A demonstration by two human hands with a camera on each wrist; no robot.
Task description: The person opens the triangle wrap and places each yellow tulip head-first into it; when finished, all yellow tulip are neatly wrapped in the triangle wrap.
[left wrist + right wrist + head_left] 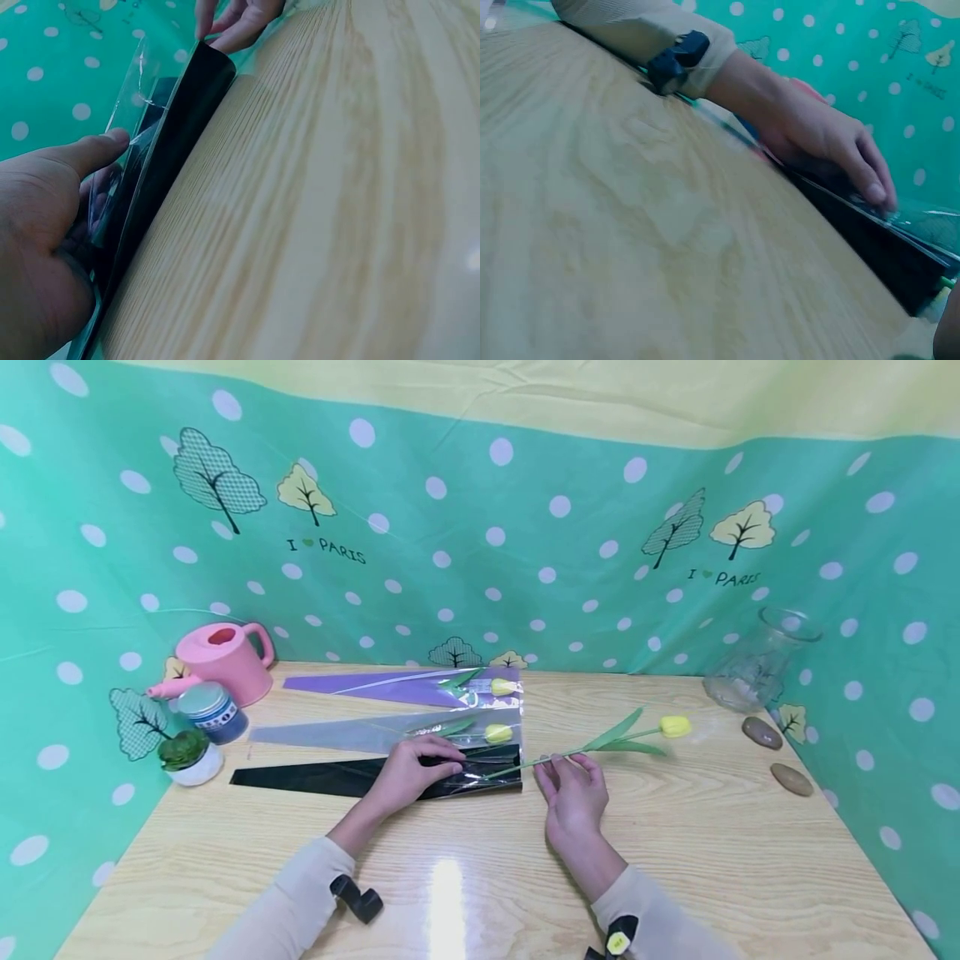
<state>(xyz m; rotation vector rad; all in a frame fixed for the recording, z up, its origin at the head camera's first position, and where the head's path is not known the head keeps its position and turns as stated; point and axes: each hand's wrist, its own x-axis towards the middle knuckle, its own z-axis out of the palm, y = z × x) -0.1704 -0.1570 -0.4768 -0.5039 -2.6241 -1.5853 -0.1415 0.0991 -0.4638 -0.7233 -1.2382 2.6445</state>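
In the head view, a black flower sleeve [307, 777] with a clear front lies on the table, its wide mouth to the right. My left hand [412, 770] holds it near the mouth; in the left wrist view, the thumb [101, 152] lies over the clear film [124, 105]. A yellow artificial tulip [675, 727] with green leaves is pinched by the stem in my right hand [576, 797], just right of the mouth. The stem's lower end [502, 772] overlaps the sleeve's mouth, and the bloom points right.
Behind lie a purple sleeve [352, 683] and a grey sleeve [322, 737], each with a yellow tulip. At left stand a pink watering can [238, 664], a blue jar [213, 714] and a potted succulent [187, 756]. At right are a glass vase [750, 672] and two stones [762, 732].
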